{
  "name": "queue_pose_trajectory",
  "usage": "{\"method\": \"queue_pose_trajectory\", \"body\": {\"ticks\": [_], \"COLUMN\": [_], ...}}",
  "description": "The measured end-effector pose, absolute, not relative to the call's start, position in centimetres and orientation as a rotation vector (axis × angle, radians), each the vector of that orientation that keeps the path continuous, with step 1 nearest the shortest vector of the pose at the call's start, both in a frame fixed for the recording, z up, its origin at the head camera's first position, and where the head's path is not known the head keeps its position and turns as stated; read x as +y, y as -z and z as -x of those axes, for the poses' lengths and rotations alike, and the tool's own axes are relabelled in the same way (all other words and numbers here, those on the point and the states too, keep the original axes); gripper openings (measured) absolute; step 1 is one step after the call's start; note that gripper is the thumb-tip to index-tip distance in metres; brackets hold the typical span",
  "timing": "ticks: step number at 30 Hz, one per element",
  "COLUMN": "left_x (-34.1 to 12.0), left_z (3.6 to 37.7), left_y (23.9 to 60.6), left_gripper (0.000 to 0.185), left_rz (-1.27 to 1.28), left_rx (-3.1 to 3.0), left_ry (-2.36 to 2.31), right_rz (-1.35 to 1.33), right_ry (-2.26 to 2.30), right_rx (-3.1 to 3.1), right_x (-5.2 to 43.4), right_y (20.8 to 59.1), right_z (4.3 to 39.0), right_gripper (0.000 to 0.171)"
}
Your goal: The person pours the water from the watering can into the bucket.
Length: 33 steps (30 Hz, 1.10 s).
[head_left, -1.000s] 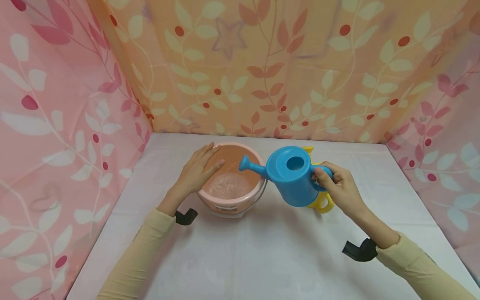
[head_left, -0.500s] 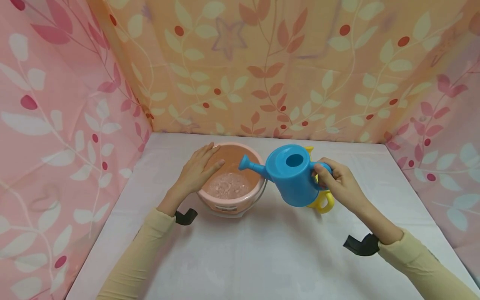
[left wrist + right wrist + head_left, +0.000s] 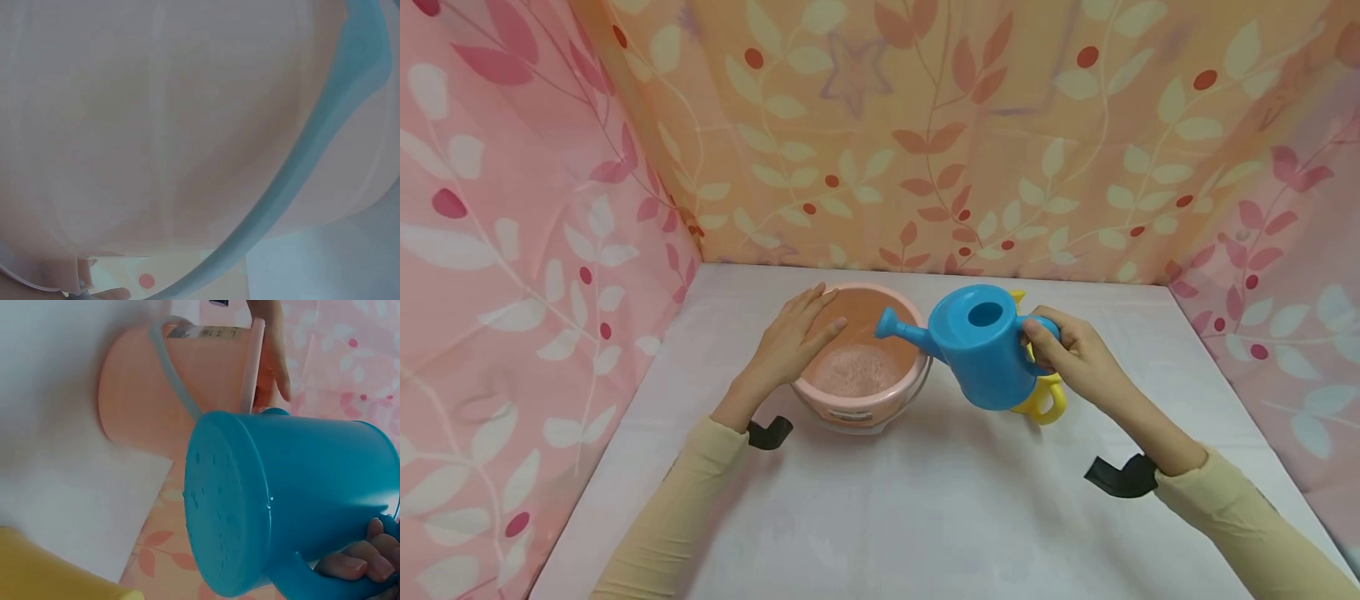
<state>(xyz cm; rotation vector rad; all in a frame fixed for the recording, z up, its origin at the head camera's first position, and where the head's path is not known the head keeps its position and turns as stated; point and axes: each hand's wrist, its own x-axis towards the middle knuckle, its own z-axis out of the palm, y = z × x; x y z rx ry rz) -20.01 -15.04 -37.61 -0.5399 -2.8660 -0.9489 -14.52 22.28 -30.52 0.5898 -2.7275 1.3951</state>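
A pink bucket [image 3: 820, 398] stands on the white table [image 3: 925, 500], with water inside. My left hand [image 3: 793, 342] rests flat with straight fingers on its left rim. My right hand [image 3: 1067, 354] grips the handle of a blue watering can [image 3: 981, 350], held tilted in the air with its spout [image 3: 895, 327] over the bucket's right side. In the right wrist view the blue watering can [image 3: 287, 500] fills the middle, the pink bucket [image 3: 175, 394] behind it. The left wrist view shows only the pink bucket [image 3: 156, 125] wall close up.
A yellow watering can [image 3: 1041, 400] stands on the table behind the blue one, mostly hidden by it. Leaf-patterned curtain walls [image 3: 925, 142] close in the table on the left, back and right. Bare tabletop lies in front of the bucket.
The blue can has shifted slightly left and up, with its spout reaching a little further over the bucket. The left hand has stayed on the rim.
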Motion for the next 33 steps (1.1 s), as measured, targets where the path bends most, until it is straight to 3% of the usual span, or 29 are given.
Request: {"method": "queue_pose_trajectory", "body": {"ticks": [33], "left_x": [-14.94], "left_z": [20.0], "left_y": [37.63], "left_gripper": [0.066], "left_rz": [0.531], "left_rx": [-2.862], "left_ry": [0.953], "right_rz": [-0.587], "right_ry": [-1.34], "right_rx": [-2.812], "right_x": [22.45], "right_y": [30.15], "right_z": [14.91], "right_gripper": [0.027]}}
